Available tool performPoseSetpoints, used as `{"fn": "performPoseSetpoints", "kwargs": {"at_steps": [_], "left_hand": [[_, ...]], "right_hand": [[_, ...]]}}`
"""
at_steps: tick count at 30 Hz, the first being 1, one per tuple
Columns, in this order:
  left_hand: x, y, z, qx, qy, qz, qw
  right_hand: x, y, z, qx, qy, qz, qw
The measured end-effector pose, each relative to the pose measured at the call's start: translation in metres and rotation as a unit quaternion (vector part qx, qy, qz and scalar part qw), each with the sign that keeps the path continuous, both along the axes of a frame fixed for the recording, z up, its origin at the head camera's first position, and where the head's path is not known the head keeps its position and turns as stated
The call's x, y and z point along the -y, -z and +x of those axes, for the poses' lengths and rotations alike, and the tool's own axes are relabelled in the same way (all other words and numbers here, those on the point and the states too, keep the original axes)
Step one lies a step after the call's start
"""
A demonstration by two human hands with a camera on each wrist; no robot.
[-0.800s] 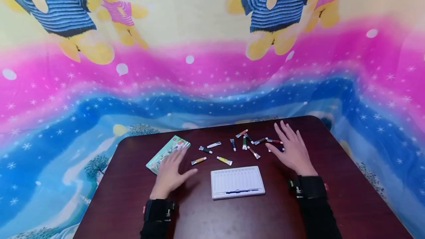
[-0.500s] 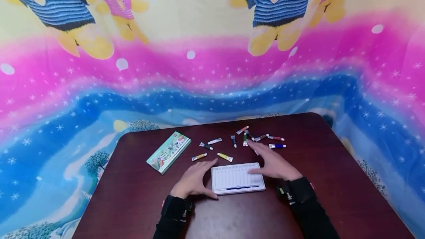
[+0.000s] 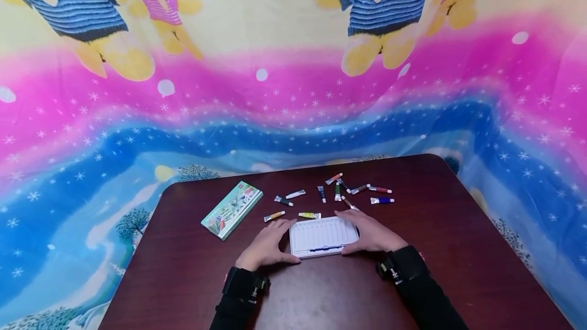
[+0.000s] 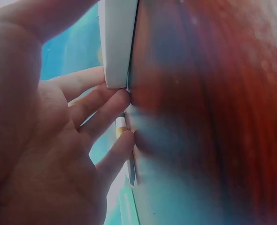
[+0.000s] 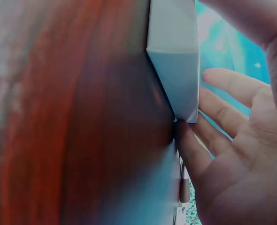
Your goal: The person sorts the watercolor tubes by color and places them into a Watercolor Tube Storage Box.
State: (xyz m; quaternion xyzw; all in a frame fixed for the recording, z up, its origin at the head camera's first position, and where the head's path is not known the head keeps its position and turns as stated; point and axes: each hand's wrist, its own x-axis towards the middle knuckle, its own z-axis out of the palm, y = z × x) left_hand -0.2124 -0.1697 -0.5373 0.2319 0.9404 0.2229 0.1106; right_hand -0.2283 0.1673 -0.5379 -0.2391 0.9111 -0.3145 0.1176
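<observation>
A white plastic tray with narrow ridged slots lies flat on the table, and a thin blue paintbrush rests along its near side. My left hand holds the left end, thumb at the near corner and fingers at the far one. At the opposite end, my right hand grips the tray in the same way. The left wrist view shows fingertips touching the corner of the tray. In the right wrist view, fingers meet the lower corner of the tray. A yellow paint tube lies just beyond it.
Several small paint tubes lie scattered behind the tray, among them an orange-yellow tube, a white tube and a blue tube. A green illustrated box sits at the left. Patterned cloth hangs behind the dark table.
My left hand came over from the green box and my right from the tubes at the right, both onto the tray's ends. The tray has shifted slightly away from me.
</observation>
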Motion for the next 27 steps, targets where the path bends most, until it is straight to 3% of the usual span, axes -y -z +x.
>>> {"fn": "performPoseSetpoints", "kwargs": {"at_steps": [5, 9, 12, 15, 19, 22, 27], "left_hand": [[0.0, -0.002, 0.0, 0.005, -0.001, 0.003, 1.0], [-0.001, -0.01, -0.008, -0.011, -0.008, 0.014, 0.9998], [-0.006, -0.018, -0.027, -0.063, -0.026, 0.016, 0.9975], [-0.014, -0.026, -0.055, -0.126, -0.057, -0.001, 0.9903], [-0.026, -0.03, -0.089, -0.158, -0.092, -0.045, 0.9822], [-0.032, -0.026, -0.101, -0.16, -0.097, -0.089, 0.9784], [-0.038, -0.015, -0.107, -0.174, -0.101, -0.134, 0.9703]], "right_hand": [[0.0, 0.002, 0.0, 0.003, 0.0, -0.005, 1.0], [0.001, 0.005, 0.0, 0.002, 0.004, -0.006, 1.0], [0.002, 0.005, 0.0, 0.001, 0.0, -0.006, 1.0], [0.002, 0.003, -0.003, -0.007, -0.005, -0.005, 1.0], [-0.001, 0.003, -0.007, -0.014, -0.011, -0.006, 0.9998], [-0.002, 0.004, -0.007, -0.014, -0.015, -0.007, 0.9998], [-0.004, 0.004, -0.006, -0.014, -0.015, -0.007, 0.9998]]}}
